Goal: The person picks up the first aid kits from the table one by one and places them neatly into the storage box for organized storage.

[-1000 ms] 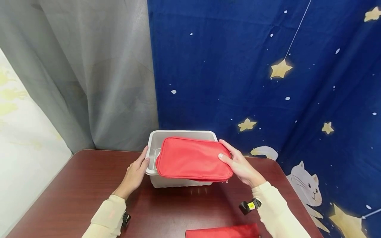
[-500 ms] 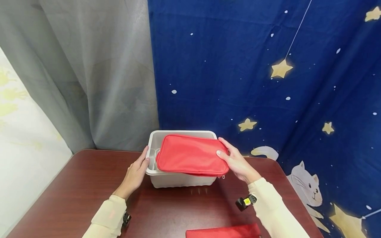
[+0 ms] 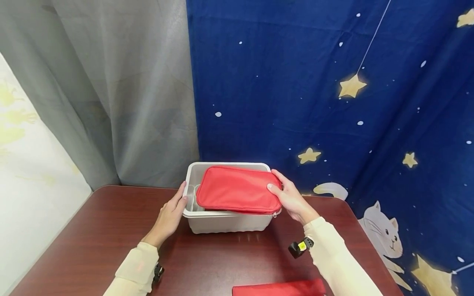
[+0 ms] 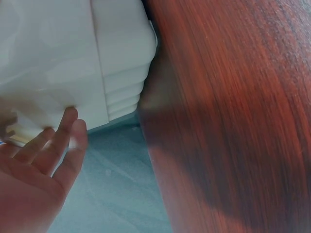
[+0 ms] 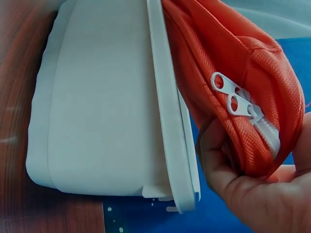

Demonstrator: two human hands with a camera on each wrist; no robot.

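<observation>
My right hand (image 3: 292, 200) grips the right end of a red zippered pouch (image 3: 238, 189), thumb on top and fingers beneath. In the right wrist view, two white zipper pulls (image 5: 238, 104) hang at the pouch's end, beside my curled fingers (image 5: 216, 160). The pouch lies across the opening of a light grey plastic bin (image 3: 229, 224), tilted, its right end at the rim. My left hand (image 3: 168, 216) rests against the bin's left side. Its fairly straight fingers (image 4: 63, 133) touch the outer wall in the left wrist view. The pouch hides most of the bin's inside.
A second red fabric item (image 3: 279, 289) lies at the table's front, cut off by the frame edge. The bin stands on a dark reddish wooden table (image 3: 111, 230) near its back edge. Behind hang a grey curtain (image 3: 152, 102) and a blue starry curtain (image 3: 266, 90).
My right hand has moved the red pouch up and slightly left in view, further over the bin's opening. More of the bin's front wall shows. My left hand stays at the bin's side.
</observation>
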